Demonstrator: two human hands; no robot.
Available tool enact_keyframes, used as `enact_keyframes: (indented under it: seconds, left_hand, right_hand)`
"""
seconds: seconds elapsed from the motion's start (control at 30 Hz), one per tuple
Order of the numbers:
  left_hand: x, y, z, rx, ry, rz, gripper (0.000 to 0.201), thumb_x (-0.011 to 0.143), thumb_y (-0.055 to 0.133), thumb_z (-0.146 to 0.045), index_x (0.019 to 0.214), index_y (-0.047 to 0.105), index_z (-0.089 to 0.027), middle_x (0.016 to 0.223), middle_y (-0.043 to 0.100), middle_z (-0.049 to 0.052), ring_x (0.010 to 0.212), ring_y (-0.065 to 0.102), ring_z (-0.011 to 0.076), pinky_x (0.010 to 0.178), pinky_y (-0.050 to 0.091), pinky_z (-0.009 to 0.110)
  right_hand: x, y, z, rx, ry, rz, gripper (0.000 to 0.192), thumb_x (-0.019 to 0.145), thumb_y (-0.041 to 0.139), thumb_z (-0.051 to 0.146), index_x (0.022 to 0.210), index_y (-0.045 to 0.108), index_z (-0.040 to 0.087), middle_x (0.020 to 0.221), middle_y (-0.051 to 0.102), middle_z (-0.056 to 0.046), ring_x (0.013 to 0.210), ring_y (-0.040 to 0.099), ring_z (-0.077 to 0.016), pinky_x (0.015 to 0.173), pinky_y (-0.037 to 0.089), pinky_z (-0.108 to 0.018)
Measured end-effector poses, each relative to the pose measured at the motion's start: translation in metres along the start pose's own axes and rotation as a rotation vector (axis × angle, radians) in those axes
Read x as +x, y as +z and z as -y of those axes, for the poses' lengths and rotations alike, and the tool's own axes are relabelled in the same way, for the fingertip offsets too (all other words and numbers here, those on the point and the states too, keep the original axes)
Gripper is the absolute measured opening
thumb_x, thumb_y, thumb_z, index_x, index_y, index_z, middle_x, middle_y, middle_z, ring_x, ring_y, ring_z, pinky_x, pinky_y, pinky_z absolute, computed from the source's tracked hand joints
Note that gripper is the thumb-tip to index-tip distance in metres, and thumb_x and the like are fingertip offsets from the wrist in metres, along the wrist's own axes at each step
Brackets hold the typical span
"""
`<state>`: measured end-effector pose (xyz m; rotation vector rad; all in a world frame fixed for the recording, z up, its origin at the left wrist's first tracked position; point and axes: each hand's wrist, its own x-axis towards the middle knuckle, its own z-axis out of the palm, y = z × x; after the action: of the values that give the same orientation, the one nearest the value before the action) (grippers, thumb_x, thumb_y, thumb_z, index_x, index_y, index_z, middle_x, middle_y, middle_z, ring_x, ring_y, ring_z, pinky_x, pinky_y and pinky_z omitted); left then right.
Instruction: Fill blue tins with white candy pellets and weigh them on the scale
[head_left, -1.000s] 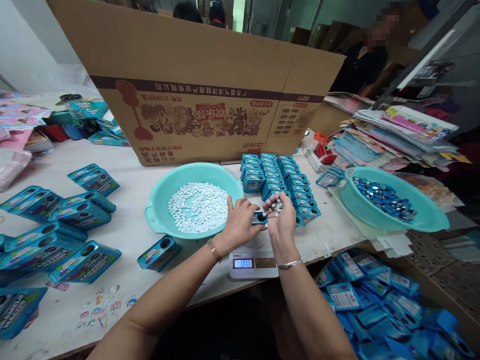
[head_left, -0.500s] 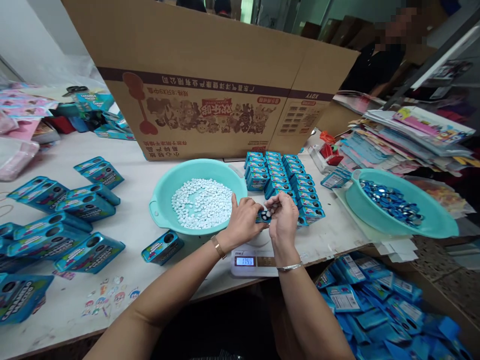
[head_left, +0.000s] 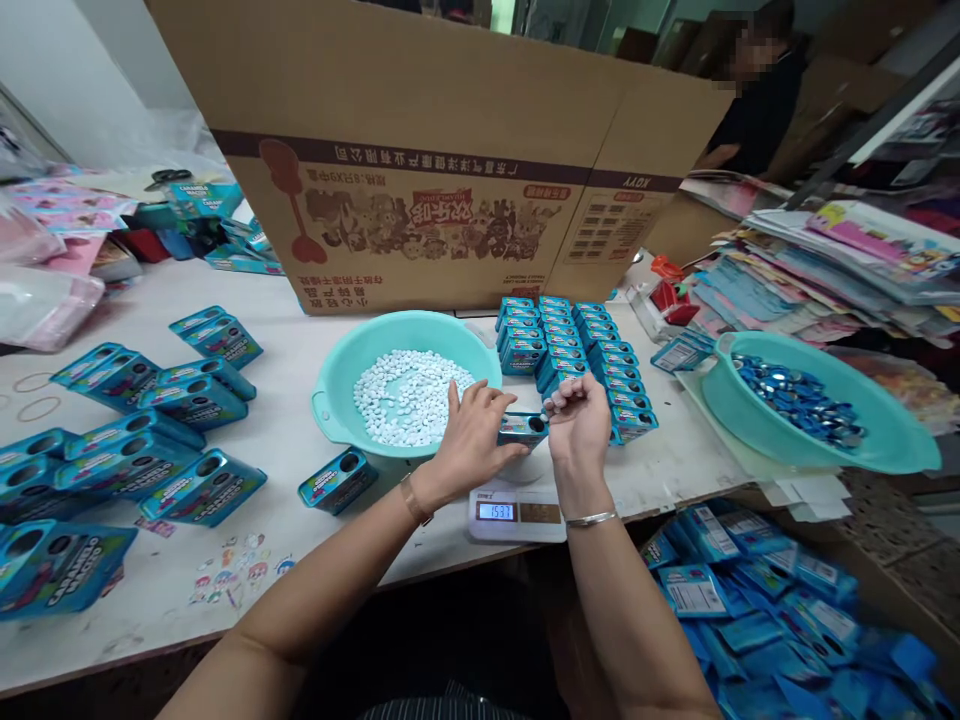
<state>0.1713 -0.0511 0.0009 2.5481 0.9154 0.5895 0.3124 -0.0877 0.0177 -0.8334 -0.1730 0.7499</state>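
A small blue candy box [head_left: 523, 430] with dark round holes in its top stands on the white digital scale [head_left: 517, 513]. My left hand [head_left: 474, 438] is beside the box on its left, fingers spread apart; whether a fingertip touches it I cannot tell. My right hand [head_left: 583, 425] is curled palm up at the box's right end, with several small white candies [head_left: 552, 405] in its fingers. To the left, a teal basin [head_left: 330, 395] holds many more white candies. Another blue box [head_left: 337, 482] stands in front of the basin.
Rows of blue boxes [head_left: 559, 340] stand behind my right hand, and more boxes [head_left: 202, 488] spread over the left side. A second basin [head_left: 750, 420] with shiny blue pieces is at right. A large carton [head_left: 450, 110] blocks the back. Below right lies a heap of blue boxes [head_left: 757, 600].
My left hand has let go of the box and moved slightly left with fingers spread. My right hand has moved right, its palm turned upward. The scale's number has changed.
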Motion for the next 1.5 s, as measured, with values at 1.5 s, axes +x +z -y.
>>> enact_keyframes:
  seconds: [1.5]
  left_hand:
    - [-0.027,0.026,-0.012,0.184,0.103,-0.023,0.06,0.082,0.068,-0.03,0.137,0.048,-0.016,0.149,0.04,0.021,0.145,0.023,0.0417,0.109,0.021,0.072]
  right_hand:
    - [-0.038,-0.077,0.007,-1.378,-0.472,0.464,0.031,0.089,0.055,0.034,0.116,0.07,0.033,0.103,0.075,-0.004,0.084,0.07,-0.0256,0.072,0.054,-0.036]
